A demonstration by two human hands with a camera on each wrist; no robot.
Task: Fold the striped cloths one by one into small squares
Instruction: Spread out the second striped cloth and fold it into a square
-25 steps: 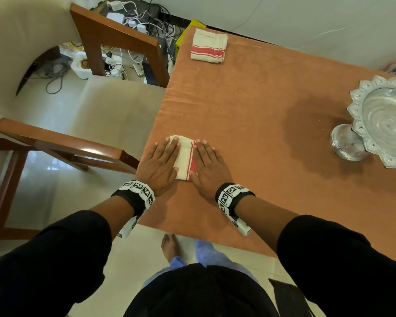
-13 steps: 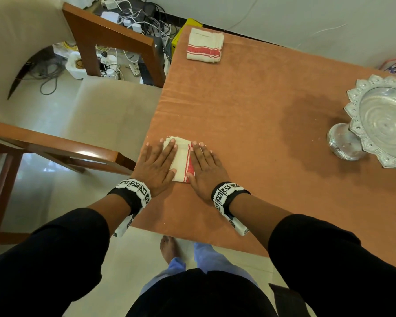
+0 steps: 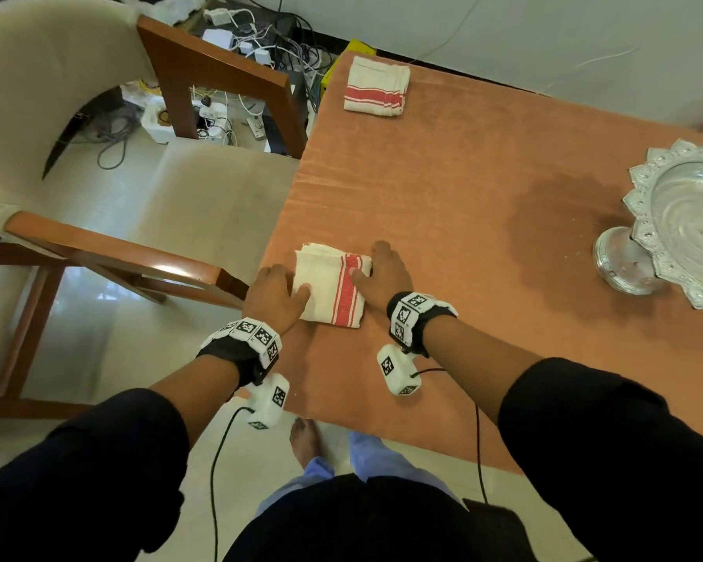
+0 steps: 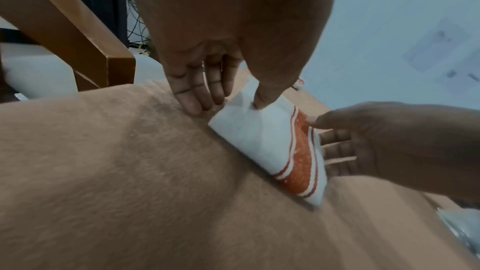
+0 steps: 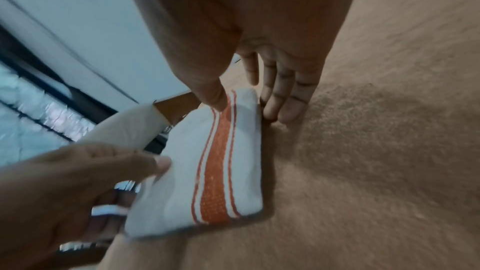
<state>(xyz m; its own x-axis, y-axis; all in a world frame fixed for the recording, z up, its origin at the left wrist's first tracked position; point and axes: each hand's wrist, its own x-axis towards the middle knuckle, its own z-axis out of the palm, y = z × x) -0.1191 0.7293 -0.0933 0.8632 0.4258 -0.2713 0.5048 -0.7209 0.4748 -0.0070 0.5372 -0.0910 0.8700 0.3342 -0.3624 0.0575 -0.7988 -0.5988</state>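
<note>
Head view is showing us at the near left edge of the orange-covered table (image 3: 463,204), working on a folded striped cloth (image 3: 329,290) that is lying just left of centre in the frame. We are pinching its left edge with our left hand (image 3: 275,296), thumb pressing on top and fingers tucking down at the side against the table cover, as the left wrist view is showing. We are pinching its right edge with our right hand (image 3: 382,277), thumb resting on the red stripe and fingers curling down beside the edge. A second folded cloth (image 3: 376,86) is lying at the table's far corner, near the top centre of the frame, well apart from our hands. A silver pedestal bowl (image 3: 682,229) is standing at the right edge, and a cushioned wooden chair (image 3: 204,204) is sitting at the upper left.
</note>
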